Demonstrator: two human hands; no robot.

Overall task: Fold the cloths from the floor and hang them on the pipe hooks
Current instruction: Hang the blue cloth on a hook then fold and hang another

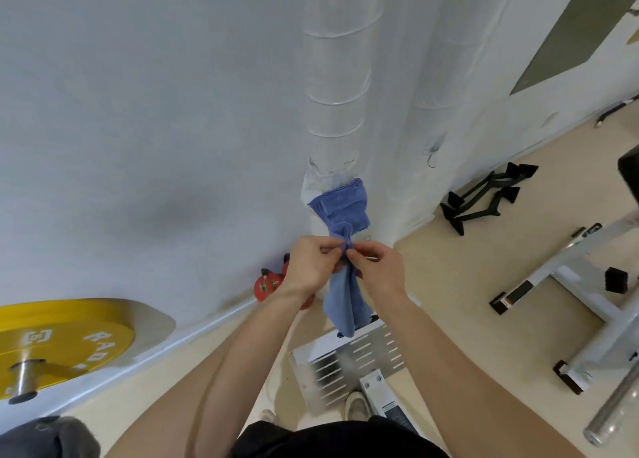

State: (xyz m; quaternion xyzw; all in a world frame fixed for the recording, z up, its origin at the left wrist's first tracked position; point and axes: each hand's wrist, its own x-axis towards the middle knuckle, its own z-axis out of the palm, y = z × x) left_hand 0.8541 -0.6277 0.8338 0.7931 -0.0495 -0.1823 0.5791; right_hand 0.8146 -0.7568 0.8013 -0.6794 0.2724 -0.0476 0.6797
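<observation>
A: Head view. Any cloth (340,212) to see?

B: Yes, blue, up against the pipe (333,94), below its taped bands. Bunched tight at the middle, spread out above, hanging loose below.

A: Held how?

B: Pinched at the bunched middle from both sides. On the left by the left hand (309,267), thumb and fingers closed on the fabric. On the right by the right hand (378,272), fingertips nipping the same spot. Nearly touching each other there.

A: Hooked on already?

B: Cannot tell; hidden behind the fabric. Only one small hook (432,158) plain to see, on the second pipe (423,111), right of the first and apart from the cloth.

A: And round about?

B: At near left, a yellow plate (62,340) on a bar end (24,378), close to the wall (138,111). At the foot of the wall, a red thing (268,286), just left of the left hand and partly hidden. Under the hanging end, a slotted metal plate (352,360). On the floor (449,267) at far right, black handles (484,198); nearer, a white frame (581,284). Close by the bottom edge, a shoe (358,405).
</observation>
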